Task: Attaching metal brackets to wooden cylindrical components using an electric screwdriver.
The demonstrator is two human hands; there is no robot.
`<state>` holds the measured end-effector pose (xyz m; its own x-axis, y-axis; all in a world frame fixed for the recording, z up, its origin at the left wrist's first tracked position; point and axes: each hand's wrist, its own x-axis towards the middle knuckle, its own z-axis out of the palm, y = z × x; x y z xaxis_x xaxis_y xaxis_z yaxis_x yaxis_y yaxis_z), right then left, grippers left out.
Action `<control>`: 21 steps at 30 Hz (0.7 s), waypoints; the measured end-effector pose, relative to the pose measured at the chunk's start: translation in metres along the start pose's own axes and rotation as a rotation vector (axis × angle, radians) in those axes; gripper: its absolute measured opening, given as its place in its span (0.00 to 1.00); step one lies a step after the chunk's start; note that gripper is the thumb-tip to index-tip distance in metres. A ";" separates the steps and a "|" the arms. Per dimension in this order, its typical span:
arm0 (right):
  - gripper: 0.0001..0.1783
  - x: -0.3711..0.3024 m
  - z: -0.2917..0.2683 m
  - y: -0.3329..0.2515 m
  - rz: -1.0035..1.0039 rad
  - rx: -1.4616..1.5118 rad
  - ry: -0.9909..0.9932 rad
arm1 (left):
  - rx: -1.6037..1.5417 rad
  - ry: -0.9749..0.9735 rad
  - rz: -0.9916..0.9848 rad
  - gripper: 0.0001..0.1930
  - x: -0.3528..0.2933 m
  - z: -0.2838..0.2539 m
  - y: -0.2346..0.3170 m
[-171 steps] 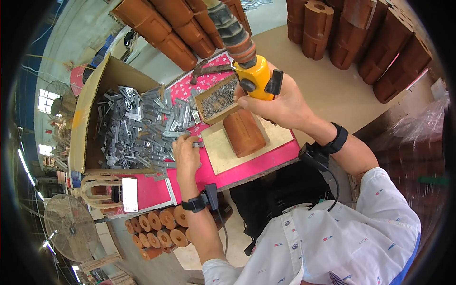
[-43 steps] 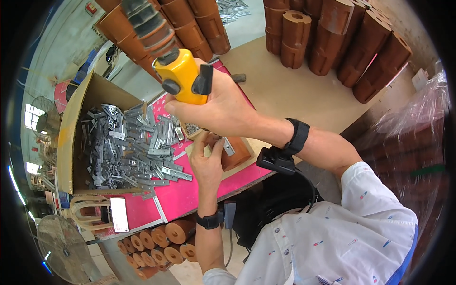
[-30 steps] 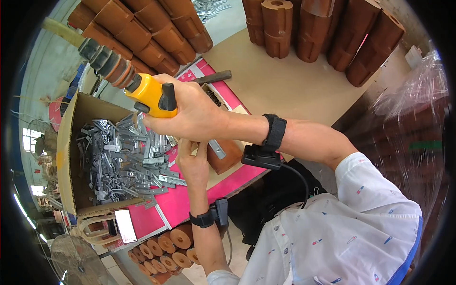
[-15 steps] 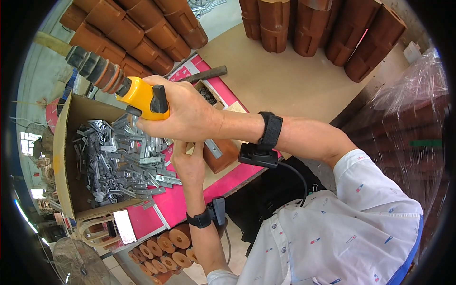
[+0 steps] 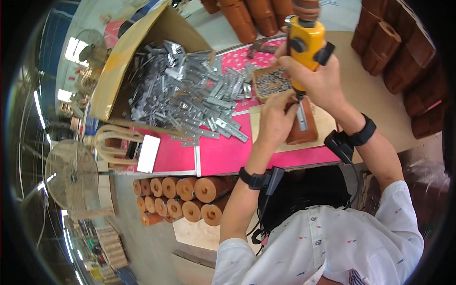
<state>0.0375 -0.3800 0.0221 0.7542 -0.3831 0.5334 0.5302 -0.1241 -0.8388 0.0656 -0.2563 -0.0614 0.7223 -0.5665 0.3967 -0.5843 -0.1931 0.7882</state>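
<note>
My right hand (image 5: 325, 85) is wrapped round a yellow power screwdriver (image 5: 308, 42) with black switches, its bit pointing down. The bit meets the far end of a flat silver metal strip (image 5: 302, 118) with holes, which lies along the top of a reddish-brown wooden piece (image 5: 311, 132). My left hand (image 5: 274, 122) is closed with its fingertips pinched right beside the bit, at the strip's far end. Whatever those fingers hold is hidden. Under the wooden piece is a pale board (image 5: 327, 124).
Beyond my left hand stands a small box of screws (image 5: 271, 83), with a hammer (image 5: 260, 48) behind it. A tipped cardboard box (image 5: 114, 83) spills metal strips (image 5: 190, 95) leftward. A white phone (image 5: 148, 153) sits near the pink table's edge (image 5: 223, 159). Brown cylinders (image 5: 382, 47) stand far right.
The screwdriver has swung from pointing toward me to upright, its bit now down at the metal strip. My left hand has stayed by the wooden piece. The view has turned.
</note>
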 end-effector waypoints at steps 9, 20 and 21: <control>0.10 -0.001 0.006 -0.002 0.019 0.023 -0.025 | 0.000 -0.005 0.072 0.18 -0.004 -0.007 0.001; 0.11 -0.002 0.001 -0.004 0.031 0.065 0.004 | -0.081 -0.327 -0.098 0.59 -0.030 -0.017 0.005; 0.10 -0.002 0.001 -0.005 0.041 0.048 -0.008 | -0.090 -0.303 -0.073 0.59 -0.030 -0.013 0.003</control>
<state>0.0339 -0.3782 0.0249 0.7787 -0.3792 0.4998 0.5167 -0.0640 -0.8537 0.0469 -0.2293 -0.0649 0.6103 -0.7689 0.1906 -0.4905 -0.1780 0.8531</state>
